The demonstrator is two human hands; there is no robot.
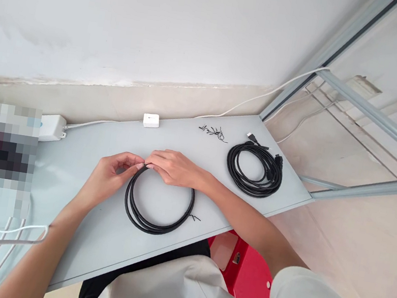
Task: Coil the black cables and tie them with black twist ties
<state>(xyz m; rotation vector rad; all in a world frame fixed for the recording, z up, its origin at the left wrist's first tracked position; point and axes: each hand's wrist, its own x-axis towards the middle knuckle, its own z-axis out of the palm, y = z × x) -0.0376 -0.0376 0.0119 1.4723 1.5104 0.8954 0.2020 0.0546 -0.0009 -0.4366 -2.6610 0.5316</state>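
The black cable coil (156,231) lies on the grey table (98,246), spreading from the fingertips toward the person's body and to the right. It is a near-round ring of a few turns with no clear long axis; its strands curve past the fingertips at its far-left edge. Neither hand is clearly nearer: both meet at that one spot.

The left hand (110,174) comes in from outside the ring, its thumb and forefinger arched apart at the base and pinched together at the tips on the coil's edge. The right hand (172,167) lies over the far arc, fingers close together, with thumb and fingertips clamped on the cable right beside the left tips. Whether a thin tie sits between them is too small to tell.

Right of the fingers and nearer the body, a few short black ties (194,217) lie just outside the ring. Beyond the right hand, farther back, is a loose pile of black ties (215,132); well to the right rests a second coil with plugs (252,191). Directly behind the fingertips, near the wall, stands a small white box (151,120).
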